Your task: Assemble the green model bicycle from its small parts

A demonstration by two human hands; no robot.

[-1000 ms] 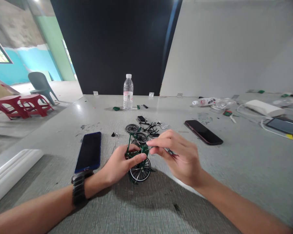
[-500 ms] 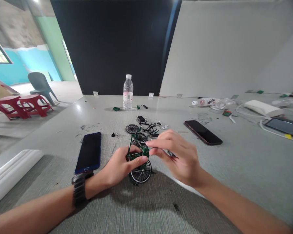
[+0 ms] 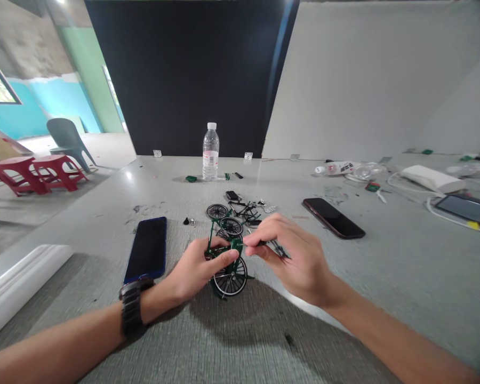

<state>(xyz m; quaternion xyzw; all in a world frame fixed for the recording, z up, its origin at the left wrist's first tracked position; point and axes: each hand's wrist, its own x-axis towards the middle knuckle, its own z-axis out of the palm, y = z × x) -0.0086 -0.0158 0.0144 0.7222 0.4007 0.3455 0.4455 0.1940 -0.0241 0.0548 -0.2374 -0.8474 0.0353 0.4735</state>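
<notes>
A small green model bicycle (image 3: 231,275) with black spoked wheels is on the grey table, low in the middle. My left hand (image 3: 202,265) is closed round its frame, thumb on the green part. From the right, my right hand (image 3: 286,250) pinches a thin dark tool (image 3: 259,244), whose tip points at the green frame beside my left thumb. Just beyond my hands lie loose wheels (image 3: 216,212), a black bicycle frame (image 3: 244,209) and small silver parts (image 3: 270,209). What my fingers cover of the bicycle is hidden.
A blue-edged phone (image 3: 147,248) lies left of my hands, a dark phone (image 3: 334,217) to the right. Behind stands a water bottle (image 3: 210,151). A white long object (image 3: 22,288) is at the left edge; cables and a white box (image 3: 432,178) are far right.
My right fingers have shifted slightly, and the thin tool now shows between them and the frame. The green bicycle has turned or risen a little in my left hand.
</notes>
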